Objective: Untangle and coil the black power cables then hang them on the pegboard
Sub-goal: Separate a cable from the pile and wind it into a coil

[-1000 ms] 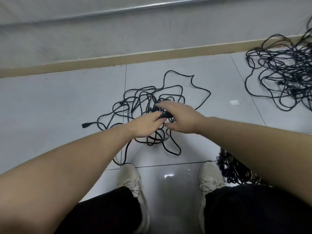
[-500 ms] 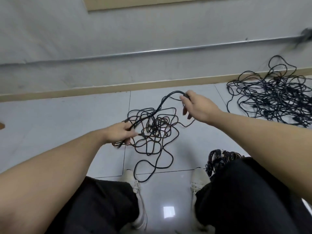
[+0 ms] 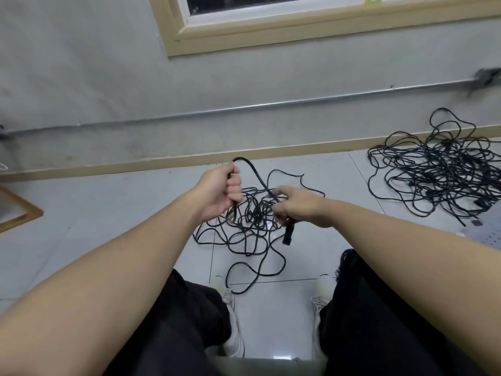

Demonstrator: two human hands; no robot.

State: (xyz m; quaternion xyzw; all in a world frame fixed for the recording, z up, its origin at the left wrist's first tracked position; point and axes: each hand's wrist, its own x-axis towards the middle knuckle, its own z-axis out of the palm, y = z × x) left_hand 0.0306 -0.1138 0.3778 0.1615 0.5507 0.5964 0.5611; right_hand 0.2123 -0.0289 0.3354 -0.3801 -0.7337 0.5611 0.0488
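Both forearms reach forward and down over the knees, the hands close together above the floor tiles. The left hand is raised a little higher, fingers curled into a fist around a black cable, which arches out of the top of the fist and slopes down to the right hand. The right hand's fingers are curled round the same cable, and a black plug hangs just below it, seemingly that cable's end, though the fingers hide the join. Beneath both hands lies a loose tangle of black cable on the grey tiled floor, one long loop trailing back toward the white shoes. Well apart, to the right and near the skirting, sits a larger, denser heap of black cables. No container shows clearly; a wooden frame corner at the left edge is too cropped to identify.
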